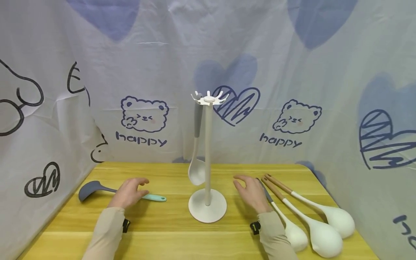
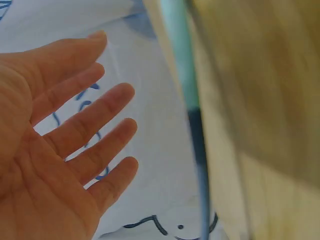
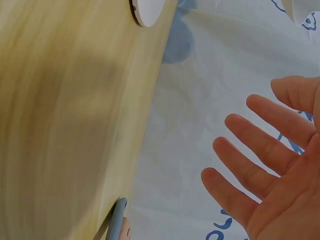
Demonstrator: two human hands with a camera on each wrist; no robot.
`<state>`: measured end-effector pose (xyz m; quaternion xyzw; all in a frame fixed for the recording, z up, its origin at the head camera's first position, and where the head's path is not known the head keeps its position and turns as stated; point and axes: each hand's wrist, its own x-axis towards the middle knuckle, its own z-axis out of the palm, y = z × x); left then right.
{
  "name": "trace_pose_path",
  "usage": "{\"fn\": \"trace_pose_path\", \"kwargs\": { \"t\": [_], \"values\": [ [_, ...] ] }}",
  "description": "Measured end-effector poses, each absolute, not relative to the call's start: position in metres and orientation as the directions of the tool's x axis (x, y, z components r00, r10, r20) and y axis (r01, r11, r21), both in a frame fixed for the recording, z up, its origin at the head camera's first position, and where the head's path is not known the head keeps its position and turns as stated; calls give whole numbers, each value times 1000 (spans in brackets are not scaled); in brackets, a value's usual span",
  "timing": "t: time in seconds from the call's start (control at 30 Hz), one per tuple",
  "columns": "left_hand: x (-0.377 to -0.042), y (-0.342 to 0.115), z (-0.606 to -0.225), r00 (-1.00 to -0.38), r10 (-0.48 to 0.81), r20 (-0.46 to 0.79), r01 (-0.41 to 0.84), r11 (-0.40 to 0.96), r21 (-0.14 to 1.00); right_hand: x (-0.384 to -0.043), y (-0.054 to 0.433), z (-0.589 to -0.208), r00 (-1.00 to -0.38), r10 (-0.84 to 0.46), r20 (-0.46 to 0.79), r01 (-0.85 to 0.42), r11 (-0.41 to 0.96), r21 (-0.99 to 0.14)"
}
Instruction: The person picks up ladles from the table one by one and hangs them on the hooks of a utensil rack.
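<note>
My left hand [image 1: 128, 193] hovers over a ladle [image 1: 89, 189] with a dark blue bowl and a teal handle, lying on the left of the table. In the left wrist view its fingers are spread and the ladle's handle [image 2: 181, 60] runs beside them, apart. My right hand [image 1: 251, 195] is likewise held with fingers extended and nothing in it, near the grey handle end of a white ladle [image 1: 295, 236] on the right. Between the hands stands a white utensil rack [image 1: 208, 155] with a ring of hooks. A grey-handled white ladle [image 1: 197, 121] hangs from its left side.
Two white ladles with wooden handles, one nearer [image 1: 325, 240] and one farther right [image 1: 339, 220], lie beside the grey-handled one. The rack's round base [image 1: 216, 211] sits on the wooden table [image 1: 162, 242]. A printed white curtain [image 1: 201, 32] surrounds the back and sides.
</note>
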<state>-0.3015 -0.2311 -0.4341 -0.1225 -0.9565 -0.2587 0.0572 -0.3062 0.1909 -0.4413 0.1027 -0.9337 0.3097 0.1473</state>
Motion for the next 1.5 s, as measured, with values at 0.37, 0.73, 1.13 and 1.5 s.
{"fn": "trace_pose_path", "kwargs": {
  "t": [0.37, 0.73, 1.13, 1.5],
  "values": [
    [-305, -246, -449, -979, 189, 74, 203, 913, 353, -305, 193, -443, -949, -106, 296, -267, 772, -577],
    [-306, -252, -455, -980, 190, 62, 200, 923, 328, -304, 193, -442, -953, -112, 281, -262, 769, -583],
    [-310, -251, -460, -979, 188, 80, 204, 929, 309, -302, 193, -442, -965, -141, 223, -250, 758, -602],
    [-312, -256, -462, -968, 228, 108, 251, 916, 313, -302, 192, -443, -967, -153, 202, -247, 751, -612]
  ]
}}
